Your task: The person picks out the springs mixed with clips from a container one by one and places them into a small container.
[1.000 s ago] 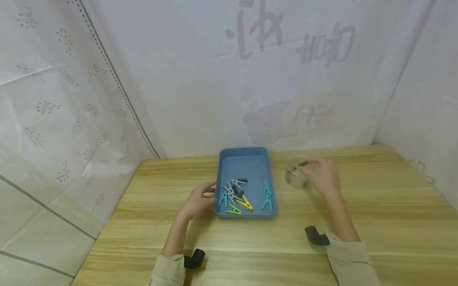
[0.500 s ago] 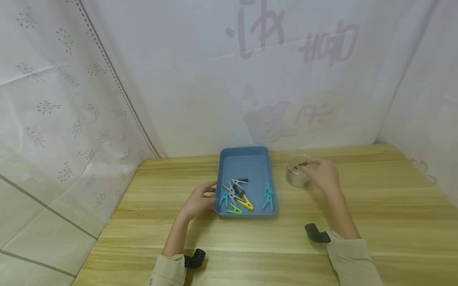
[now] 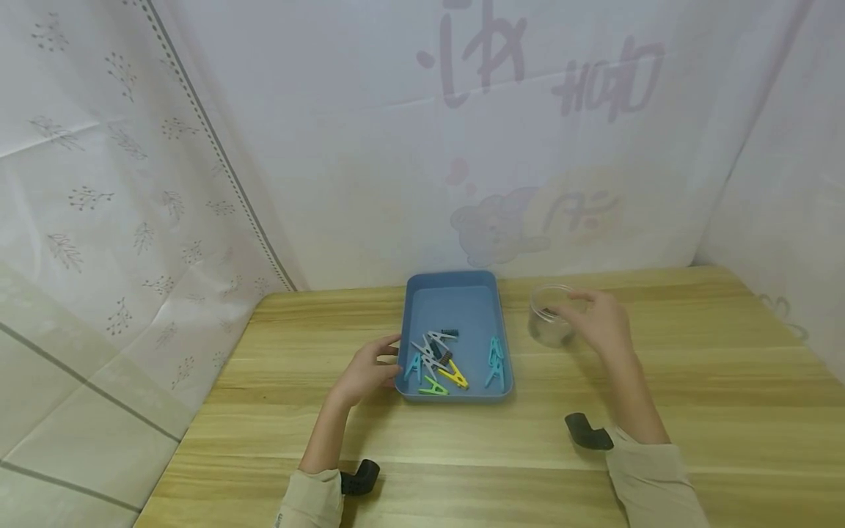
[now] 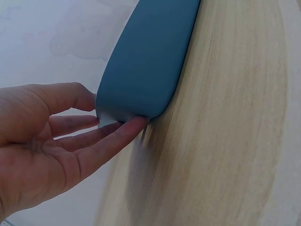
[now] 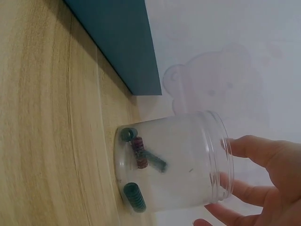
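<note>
Several coils (image 5: pixel 139 157) in jar (image 5: pixel 188 160), clips (image 3: pixel 454 375) in tray (image 3: pixel 452 304)

By my right fingers (image 5: pixel 251 192), upright clear jar (image 5: pixel 188 136) of loose coils (image 5: pixel 135 197); against my left fingers (image 4: pixel 117 139), blue tray (image 3: pixel 450 306) of clips (image 3: pixel 454 376).

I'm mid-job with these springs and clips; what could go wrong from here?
The right hand is at the mouth of the clear jar, so a bump might tip it and spill the springs inside.
In the blue tray, a dark spring lies close beside the grey clips; picking it up could snag one.
The left hand touches the tray's side; a push might slide it toward the jar.
</note>
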Motion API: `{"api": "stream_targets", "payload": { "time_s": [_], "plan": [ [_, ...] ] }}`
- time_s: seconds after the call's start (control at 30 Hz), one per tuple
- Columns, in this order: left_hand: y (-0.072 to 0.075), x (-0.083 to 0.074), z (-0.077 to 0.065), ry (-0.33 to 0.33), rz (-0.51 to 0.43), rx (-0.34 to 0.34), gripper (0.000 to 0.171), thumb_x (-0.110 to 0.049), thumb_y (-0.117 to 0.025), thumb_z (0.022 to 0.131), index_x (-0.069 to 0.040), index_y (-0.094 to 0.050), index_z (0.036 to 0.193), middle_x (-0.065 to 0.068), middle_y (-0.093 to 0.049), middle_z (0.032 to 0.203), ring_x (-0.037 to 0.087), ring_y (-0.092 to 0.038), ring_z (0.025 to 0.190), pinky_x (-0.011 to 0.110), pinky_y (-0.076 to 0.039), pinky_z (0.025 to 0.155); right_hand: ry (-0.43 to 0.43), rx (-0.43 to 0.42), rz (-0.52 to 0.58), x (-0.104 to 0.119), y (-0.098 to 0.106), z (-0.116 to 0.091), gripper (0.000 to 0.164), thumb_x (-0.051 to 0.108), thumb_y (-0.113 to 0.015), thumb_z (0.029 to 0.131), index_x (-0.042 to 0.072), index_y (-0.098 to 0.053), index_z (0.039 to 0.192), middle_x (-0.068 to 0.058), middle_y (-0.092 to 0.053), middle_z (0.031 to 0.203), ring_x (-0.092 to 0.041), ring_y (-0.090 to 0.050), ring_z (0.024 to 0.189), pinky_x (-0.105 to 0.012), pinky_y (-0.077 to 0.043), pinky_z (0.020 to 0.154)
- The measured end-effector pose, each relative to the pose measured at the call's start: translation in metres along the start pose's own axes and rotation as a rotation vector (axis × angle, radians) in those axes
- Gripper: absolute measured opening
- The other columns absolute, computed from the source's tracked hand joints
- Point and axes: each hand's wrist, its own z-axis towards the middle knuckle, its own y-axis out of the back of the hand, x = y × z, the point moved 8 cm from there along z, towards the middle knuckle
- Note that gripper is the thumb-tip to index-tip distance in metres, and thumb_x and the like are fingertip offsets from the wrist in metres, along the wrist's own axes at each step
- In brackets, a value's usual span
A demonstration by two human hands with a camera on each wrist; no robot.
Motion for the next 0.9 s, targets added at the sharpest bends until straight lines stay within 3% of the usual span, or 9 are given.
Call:
{"api": "stream_targets", "payload": {
  "time_s": [0.03, 0.13, 0.17, 0.27, 0.9],
  "plan": [
    [0.0, 0.0, 0.0, -0.001, 0.0, 0.0, 0.065, 0.005, -0.059, 0.098, 0.011, -0.035, 0.159, 0.04, -0.051, 0.145, 0.053, -0.062, 0.126, 0.046, -0.065, 0.083, 0.004, -0.005, 0.001, 0.001, 0.001, 0.0, 0.061, 0.035, -0.071, 0.099, -0.01, -0.061, 0.14, -0.039, -0.063, 0.13, -0.028, -0.051, 0.069, -0.033, -0.042, 0.053],
    [0.0, 0.001, 0.0, 0.001, 0.002, -0.002, 0.065, 0.005, -0.059, 0.098, 0.011, -0.036, 0.158, 0.04, -0.051, 0.145, 0.053, -0.062, 0.126, 0.046, -0.065, 0.083, 0.02, -0.019, 0.007, 0.004, 0.005, -0.002, 0.058, 0.031, -0.071, 0.098, -0.01, -0.061, 0.139, -0.04, -0.059, 0.137, -0.05, -0.062, 0.105, -0.051, -0.056, 0.078],
    [0.0, 0.001, 0.0, 0.001, 0.002, -0.003, 0.065, 0.005, -0.059, 0.098, 0.011, -0.036, 0.158, 0.039, -0.051, 0.145, 0.053, -0.062, 0.126, 0.046, -0.065, 0.083, 0.023, -0.02, 0.012, 0.005, 0.006, -0.002, 0.058, 0.029, -0.071, 0.099, -0.011, -0.061, 0.139, -0.04, -0.051, 0.147, -0.055, -0.056, 0.121, -0.059, -0.054, 0.09],
    [0.0, 0.001, 0.0, 0.002, 0.004, -0.005, 0.065, 0.005, -0.059, 0.098, 0.01, -0.036, 0.158, 0.039, -0.051, 0.145, 0.052, -0.063, 0.126, 0.045, -0.065, 0.082, 0.034, -0.028, 0.033, 0.009, 0.008, -0.004, 0.055, 0.026, -0.07, 0.099, -0.011, -0.06, 0.138, -0.039, -0.049, 0.149, -0.06, -0.041, 0.141, -0.073, -0.038, 0.111],
    [0.0, 0.001, 0.0, -0.002, 0.007, -0.004, 0.065, 0.005, -0.059, 0.098, 0.01, -0.036, 0.158, 0.039, -0.052, 0.144, 0.052, -0.064, 0.124, 0.045, -0.066, 0.082, 0.103, -0.069, 0.085, 0.031, 0.015, -0.013, 0.05, 0.019, -0.071, 0.098, -0.01, -0.061, 0.138, -0.037, -0.053, 0.147, -0.06, -0.04, 0.142, -0.076, -0.033, 0.113]
  ]
}}
